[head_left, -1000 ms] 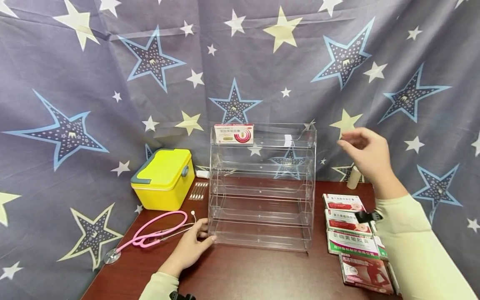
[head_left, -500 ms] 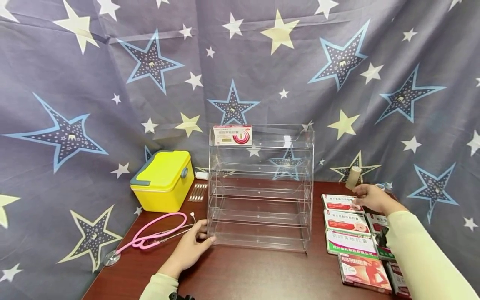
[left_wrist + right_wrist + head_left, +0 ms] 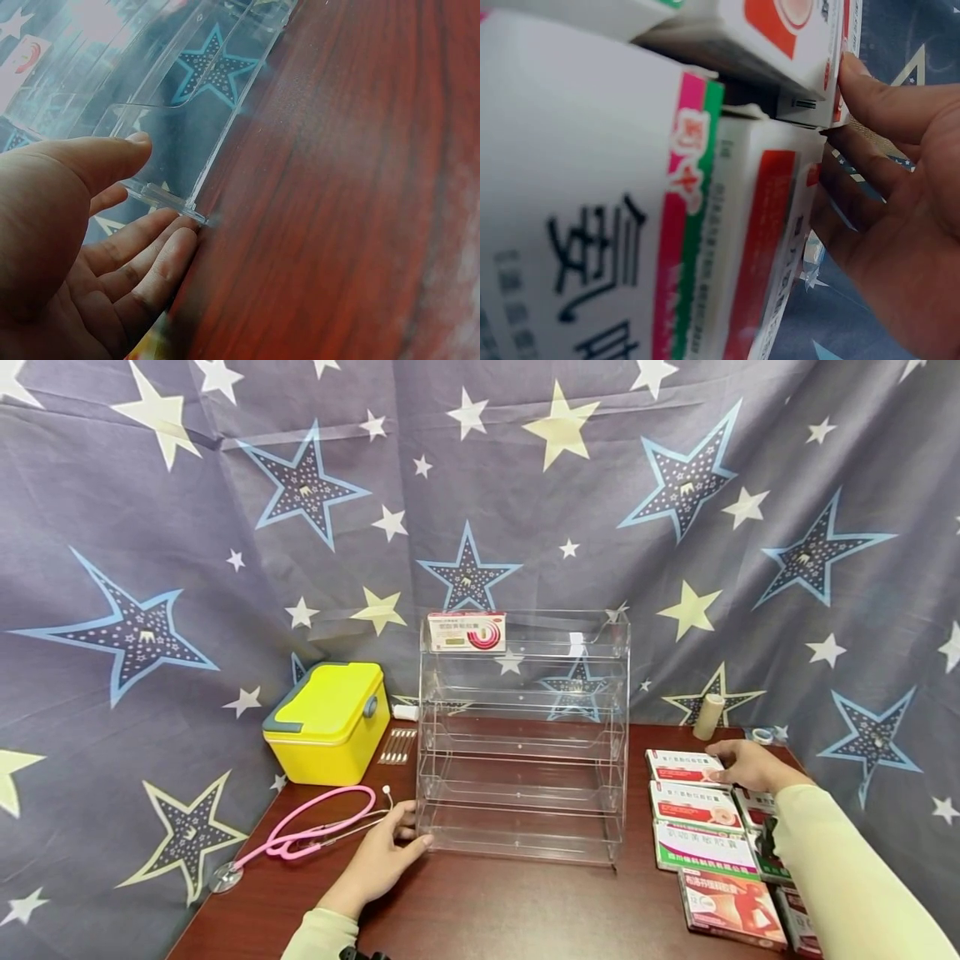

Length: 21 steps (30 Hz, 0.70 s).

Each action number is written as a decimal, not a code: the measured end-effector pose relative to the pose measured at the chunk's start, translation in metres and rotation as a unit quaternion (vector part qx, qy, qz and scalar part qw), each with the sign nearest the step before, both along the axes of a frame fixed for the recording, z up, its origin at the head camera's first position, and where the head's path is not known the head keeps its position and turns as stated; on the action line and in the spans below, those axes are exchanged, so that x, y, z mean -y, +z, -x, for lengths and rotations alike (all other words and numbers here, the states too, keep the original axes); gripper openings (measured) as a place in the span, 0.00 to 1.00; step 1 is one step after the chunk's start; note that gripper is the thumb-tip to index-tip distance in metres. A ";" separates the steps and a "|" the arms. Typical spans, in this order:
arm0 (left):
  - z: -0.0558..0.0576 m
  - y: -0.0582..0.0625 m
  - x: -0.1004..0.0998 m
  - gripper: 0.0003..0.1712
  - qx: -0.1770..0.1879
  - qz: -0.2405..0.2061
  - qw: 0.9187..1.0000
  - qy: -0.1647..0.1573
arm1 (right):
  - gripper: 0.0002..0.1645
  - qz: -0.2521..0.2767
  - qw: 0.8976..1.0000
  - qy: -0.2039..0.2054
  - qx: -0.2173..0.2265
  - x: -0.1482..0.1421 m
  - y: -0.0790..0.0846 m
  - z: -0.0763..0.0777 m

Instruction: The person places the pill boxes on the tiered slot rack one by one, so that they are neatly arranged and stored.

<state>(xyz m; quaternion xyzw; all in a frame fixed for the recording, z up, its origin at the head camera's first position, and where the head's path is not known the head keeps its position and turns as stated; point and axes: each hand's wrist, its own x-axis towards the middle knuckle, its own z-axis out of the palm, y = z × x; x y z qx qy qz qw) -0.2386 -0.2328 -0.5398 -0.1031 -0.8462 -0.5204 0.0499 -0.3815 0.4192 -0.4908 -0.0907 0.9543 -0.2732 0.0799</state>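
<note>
A clear tiered display rack [image 3: 519,743] stands mid-table, with one white-and-red medicine box [image 3: 467,632] at the left of its top tier. My left hand [image 3: 382,857] rests at the rack's lower left corner. In the left wrist view, the left hand's fingers [image 3: 142,262] are fairly straight and touch that corner. My right hand [image 3: 753,766] pinches the right end of the rearmost white-and-red medicine box [image 3: 681,766]. In the right wrist view, its thumb [image 3: 870,86] presses on this box's face; the other fingertips are partly hidden behind the boxes.
More medicine boxes [image 3: 705,847] lie in two columns at the right, partly under my right sleeve. Behind them stand a beige roll [image 3: 708,717] and a small tape roll [image 3: 762,736]. Left are a yellow case [image 3: 326,727], cotton swabs [image 3: 397,747] and a pink stethoscope [image 3: 300,843].
My right hand has come down from the air beside the rack to the rearmost box and now pinches its end. The left hand has stayed at the rack's corner.
</note>
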 end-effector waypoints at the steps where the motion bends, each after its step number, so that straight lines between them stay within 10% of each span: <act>1: 0.000 0.000 0.000 0.30 0.001 0.002 1.000 0.000 | 0.41 0.000 1.000 0.000 -0.002 0.000 -0.001 0.000; 21: -0.001 0.003 -0.001 0.30 0.012 0.015 1.000 0.009 | 0.40 0.006 1.000 -0.021 -0.022 -0.001 0.002 -0.004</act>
